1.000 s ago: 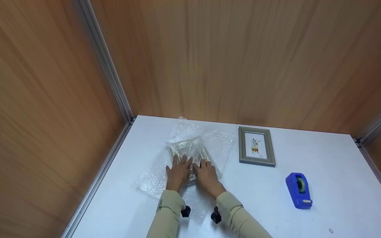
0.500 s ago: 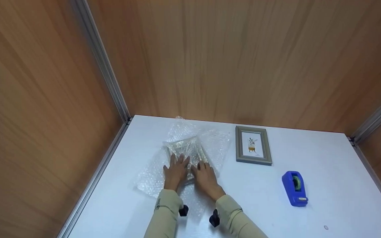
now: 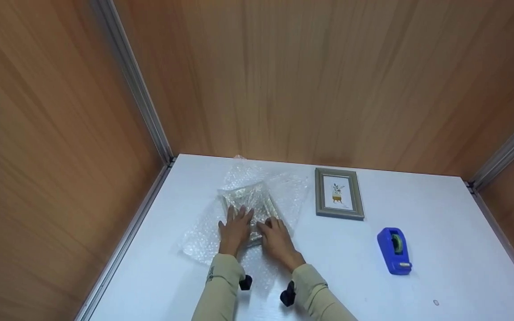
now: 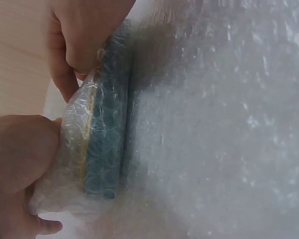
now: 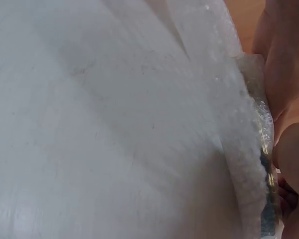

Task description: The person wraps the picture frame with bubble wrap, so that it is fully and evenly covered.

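Note:
A picture frame [image 3: 246, 194] lies face unseen under a clear layer of bubble wrap [image 3: 201, 240] on the white table. My left hand [image 3: 234, 232] rests on its near left part, fingers spread over the wrap. Beside it, my right hand [image 3: 278, 240] touches the wrapped frame's near right part with bent fingers. Whether those fingers pinch the wrap is hidden. In the left wrist view, the frame's blue-green edge [image 4: 107, 129] shows through the bubbles, the wrap drawn up over it. The right wrist view catches only a narrow side of the wrapped frame [image 5: 268, 209].
A second picture frame [image 3: 361, 196], grey with a plant print, lies to the right on the white table [image 3: 435, 214]. Nearer stands a blue tape dispenser [image 3: 393, 258] with a green roll. Wood-grain panels [image 3: 306, 80] enclose the back and sides.
Both hands stay at nearly the same place on the wrapped frame. The whole head view drifts slightly left and up, and the table's things with it.

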### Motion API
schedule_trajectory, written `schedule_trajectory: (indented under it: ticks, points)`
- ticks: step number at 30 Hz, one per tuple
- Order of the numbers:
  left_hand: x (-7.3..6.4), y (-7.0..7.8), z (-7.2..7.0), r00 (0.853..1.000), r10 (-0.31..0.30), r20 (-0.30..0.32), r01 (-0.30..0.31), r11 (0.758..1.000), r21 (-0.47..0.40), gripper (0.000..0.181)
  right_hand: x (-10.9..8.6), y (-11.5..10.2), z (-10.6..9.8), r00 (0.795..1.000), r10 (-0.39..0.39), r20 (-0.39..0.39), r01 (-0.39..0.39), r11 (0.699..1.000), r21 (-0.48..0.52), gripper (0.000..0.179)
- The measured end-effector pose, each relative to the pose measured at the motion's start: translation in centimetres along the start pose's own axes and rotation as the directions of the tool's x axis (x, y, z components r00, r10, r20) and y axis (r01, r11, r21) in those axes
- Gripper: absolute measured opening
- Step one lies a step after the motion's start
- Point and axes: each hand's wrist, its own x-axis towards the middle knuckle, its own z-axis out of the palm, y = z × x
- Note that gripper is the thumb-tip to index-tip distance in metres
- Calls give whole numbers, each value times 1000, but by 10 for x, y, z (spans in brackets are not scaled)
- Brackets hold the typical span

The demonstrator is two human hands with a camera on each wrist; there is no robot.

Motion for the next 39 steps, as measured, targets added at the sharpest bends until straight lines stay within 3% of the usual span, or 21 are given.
schedule_trajectory:
  ticks: [8,12,20,25,28,32,35,37,39]
  points:
    - [1,-5,3,999,-6,-53,5,1000,-8,45,5,3,-6,989,94,110,-112,980,166,29]
    - [2,-9,6,991,-4,-135,-3,999,-50,46,9,5,-8,985,123,120,-150,956,250,29]
    - [2,-14,10,941,31,-337,-85,985,-148,48,12,8,-11,980,183,76,-198,898,392,29]
    - [-1,-16,11,916,-16,-401,-100,958,-269,51,12,12,-11,975,222,-27,-190,885,426,27]
    - [-5,-19,11,912,-103,-397,-88,897,-433,50,10,14,-12,961,270,-57,-219,873,436,30]
    - [-9,-23,12,913,-250,-322,-24,754,-656,48,8,19,-13,933,358,-23,-307,831,464,39]
    - [-10,-26,11,904,-339,-259,40,673,-739,48,8,22,-14,911,412,15,-371,804,464,43]
    - [-10,-27,10,898,-378,-225,74,634,-770,47,8,24,-15,899,436,39,-404,792,457,44]
    - [-10,-27,8,901,-394,-178,107,603,-791,48,8,25,-16,889,453,59,-429,784,448,46]
